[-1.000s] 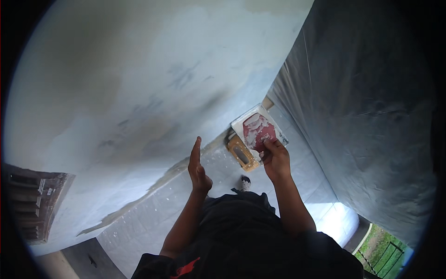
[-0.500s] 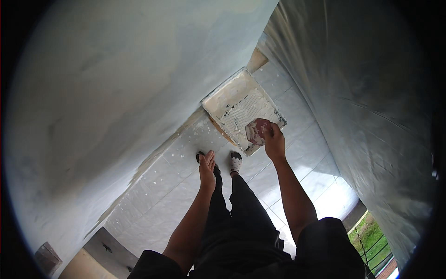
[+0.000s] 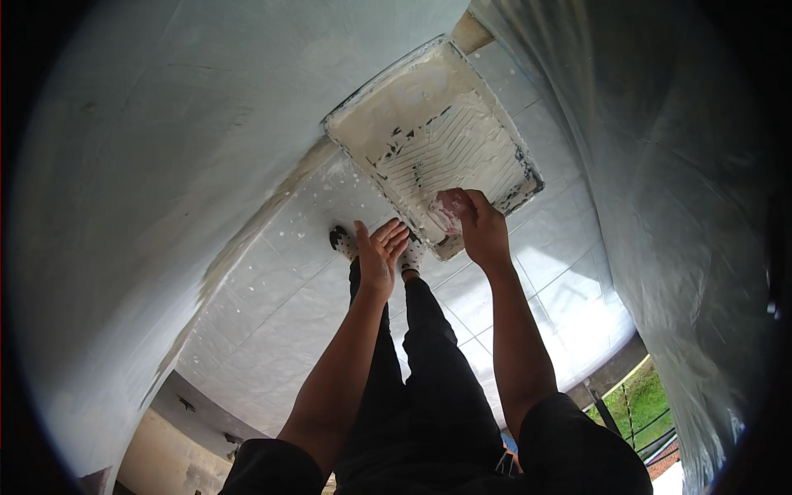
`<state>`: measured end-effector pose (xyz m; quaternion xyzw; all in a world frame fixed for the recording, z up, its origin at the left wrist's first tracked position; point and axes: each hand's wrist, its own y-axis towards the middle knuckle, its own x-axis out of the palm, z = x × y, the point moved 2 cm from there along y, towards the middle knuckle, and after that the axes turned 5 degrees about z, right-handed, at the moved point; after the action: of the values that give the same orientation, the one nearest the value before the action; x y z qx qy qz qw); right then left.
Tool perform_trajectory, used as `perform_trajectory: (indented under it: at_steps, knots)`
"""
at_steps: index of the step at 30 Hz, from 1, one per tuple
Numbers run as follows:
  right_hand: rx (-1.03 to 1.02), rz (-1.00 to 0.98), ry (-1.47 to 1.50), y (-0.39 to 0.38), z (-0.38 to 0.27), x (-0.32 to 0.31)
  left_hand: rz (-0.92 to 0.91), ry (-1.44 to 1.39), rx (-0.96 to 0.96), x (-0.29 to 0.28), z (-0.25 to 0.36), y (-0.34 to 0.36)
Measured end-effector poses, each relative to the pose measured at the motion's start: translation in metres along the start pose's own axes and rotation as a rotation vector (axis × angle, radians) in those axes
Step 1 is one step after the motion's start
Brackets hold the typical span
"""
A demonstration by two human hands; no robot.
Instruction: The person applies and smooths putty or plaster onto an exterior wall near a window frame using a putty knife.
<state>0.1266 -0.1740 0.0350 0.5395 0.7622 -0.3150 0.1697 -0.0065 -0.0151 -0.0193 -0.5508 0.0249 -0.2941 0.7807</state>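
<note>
My right hand (image 3: 487,235) grips a flat reddish piece (image 3: 450,209) between thumb and fingers. White paint or filler is smeared over its face. It hovers over the near end of a paint tray (image 3: 520,186), which sits close against the wall. Cream-white paint coats the tray's ribbed bed, with dark specks showing through. My left hand (image 3: 381,257) is held to the left of the tray's near corner, palm up, fingers stretched and thumb apart, with nothing in it. Whether the reddish piece touches the tray cannot be made out.
A pale wall (image 3: 190,124) rises on the left. Clear plastic sheeting (image 3: 652,190) hangs on the right. Grey floor tiles (image 3: 272,280) carry white spatters, and my feet stand just short of the tray. Railing and grass (image 3: 648,412) show at lower right.
The tray looks larger and nearer. My right hand has tilted the reddish piece, which shows less of its flat face. My left hand has turned palm up and its fingers have spread.
</note>
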Motion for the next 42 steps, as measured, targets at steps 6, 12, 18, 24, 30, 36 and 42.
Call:
perform_trajectory:
  at_steps: [6,12,18,24,30,36,42]
  knots:
    - [0.034,-0.040,-0.054,-0.005,0.012,0.000,-0.031,-0.040,-0.109,0.006,-0.023,-0.005]
    - [0.036,-0.078,-0.057,-0.003,0.017,0.012,-0.022,-0.053,-0.088,0.011,-0.024,-0.006]
    - [0.113,-0.136,0.000,0.001,0.012,0.017,-0.029,-0.052,-0.080,0.011,-0.023,-0.007]
    - [0.101,-0.085,0.101,0.010,0.004,0.016,-0.048,-0.049,-0.079,0.010,-0.025,-0.006]
    - [0.038,-0.047,0.046,-0.006,-0.011,0.005,-0.050,-0.058,-0.071,0.007,-0.023,-0.003]
    - [0.013,0.043,0.067,-0.022,-0.005,0.009,-0.033,-0.068,-0.059,0.009,-0.024,-0.005]
    - [-0.012,-0.099,-0.170,0.002,-0.012,0.016,-0.067,-0.079,-0.060,0.008,-0.023,-0.003]
